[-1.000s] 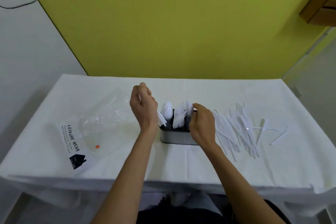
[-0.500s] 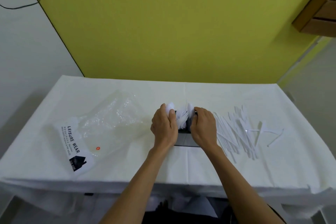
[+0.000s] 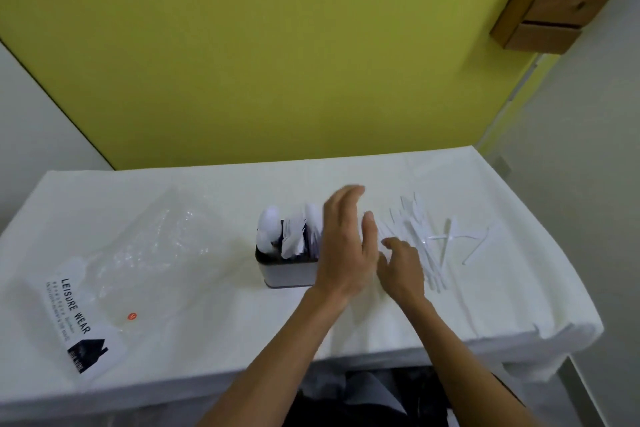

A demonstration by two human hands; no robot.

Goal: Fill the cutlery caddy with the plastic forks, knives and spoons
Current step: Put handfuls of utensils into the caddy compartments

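A grey cutlery caddy [image 3: 287, 272] stands mid-table, with white plastic spoons [image 3: 268, 225] and other white cutlery upright in it. To its right a pile of white plastic cutlery [image 3: 420, 239] lies loose on the cloth. My left hand [image 3: 346, 243] is raised in front of the caddy's right end, fingers spread, holding nothing, and hides that end. My right hand [image 3: 401, 265] hovers low at the left edge of the pile, fingers apart, with nothing visibly in it.
A crumpled clear plastic bag [image 3: 145, 253] with a "LEISURE WEAR" label [image 3: 78, 319] lies at the left. The table [image 3: 242, 340] is covered in white cloth and backs onto a yellow wall. A wooden shelf [image 3: 554, 0] hangs at upper right.
Both hands have let go of the caddy and moved right toward the loose pile. The left hand has opened and crossed in front of the caddy. The camera has tilted.
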